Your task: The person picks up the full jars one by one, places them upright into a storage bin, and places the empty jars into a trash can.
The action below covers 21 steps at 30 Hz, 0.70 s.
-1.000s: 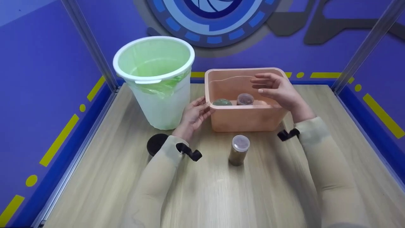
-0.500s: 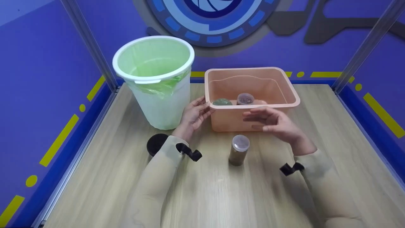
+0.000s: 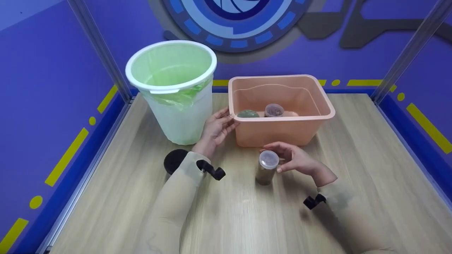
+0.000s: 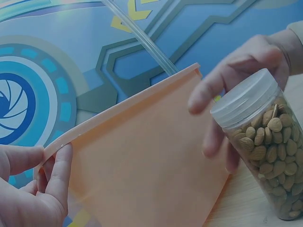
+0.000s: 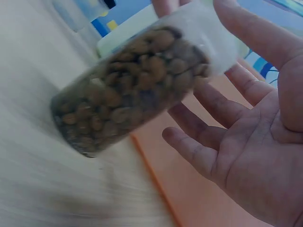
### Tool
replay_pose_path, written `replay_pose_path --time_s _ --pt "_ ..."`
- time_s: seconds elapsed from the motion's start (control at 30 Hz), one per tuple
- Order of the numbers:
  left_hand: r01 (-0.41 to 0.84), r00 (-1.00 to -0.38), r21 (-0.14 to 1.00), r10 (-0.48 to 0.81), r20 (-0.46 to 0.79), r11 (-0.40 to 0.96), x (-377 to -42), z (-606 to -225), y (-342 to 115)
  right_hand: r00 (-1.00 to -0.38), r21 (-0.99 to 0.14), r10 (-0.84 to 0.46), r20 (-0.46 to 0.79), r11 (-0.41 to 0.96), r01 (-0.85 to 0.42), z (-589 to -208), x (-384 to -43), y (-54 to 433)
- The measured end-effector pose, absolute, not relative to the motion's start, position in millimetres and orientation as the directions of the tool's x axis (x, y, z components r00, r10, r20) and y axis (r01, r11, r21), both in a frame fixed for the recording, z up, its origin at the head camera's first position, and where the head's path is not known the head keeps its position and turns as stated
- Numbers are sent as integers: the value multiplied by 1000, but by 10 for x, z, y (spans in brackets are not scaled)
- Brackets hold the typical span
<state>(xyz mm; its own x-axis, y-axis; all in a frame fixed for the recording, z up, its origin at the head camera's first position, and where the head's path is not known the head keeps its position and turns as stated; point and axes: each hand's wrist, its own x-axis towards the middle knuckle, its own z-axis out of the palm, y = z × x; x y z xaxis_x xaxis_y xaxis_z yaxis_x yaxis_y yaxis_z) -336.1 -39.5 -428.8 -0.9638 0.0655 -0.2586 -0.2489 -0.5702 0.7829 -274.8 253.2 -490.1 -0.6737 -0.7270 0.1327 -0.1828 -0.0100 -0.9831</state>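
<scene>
My left hand (image 3: 215, 131) pinches the left front rim of a peach plastic storage bin (image 3: 279, 132), thumb on one side and fingers on the other in the left wrist view. In front of the bin, a clear jar of almonds (image 4: 277, 153) with a translucent screw lid stands upright on the table. My right hand (image 3: 298, 161) is spread around the jar's right and far side near the lid. In the right wrist view its fingers (image 5: 191, 149) are apart, with a gap between palm and jar. Inside the bin lie a greenish rounded thing (image 3: 248, 113) and a clear-lidded container (image 3: 274, 110).
A tall white bin (image 3: 183, 120) with a green liner stands left of the peach bin. A round black object (image 3: 173, 160) sits beside my left forearm, partly covered by it. Blue panels (image 3: 53, 88) wall the wooden table (image 3: 233, 218) at the sides and back.
My right hand has come from over the peach bin, down and toward me, to the almond jar. The left hand has stayed on the bin's rim; the jar has not moved.
</scene>
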Motion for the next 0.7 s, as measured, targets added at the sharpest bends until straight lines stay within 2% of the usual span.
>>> replay_pose_path --time_s 0.2,0.7 --pt "-252 -963 779 70 -260 -575 -3357 -4289 -390 -665 -984 -736 128 -12 -177 -5025 -2738 2469" --pt "-243 -967 765 89 -237 -597 -3364 -4302 -396 -695 -978 -709 118 39 -207 -5041 -2720 2435"
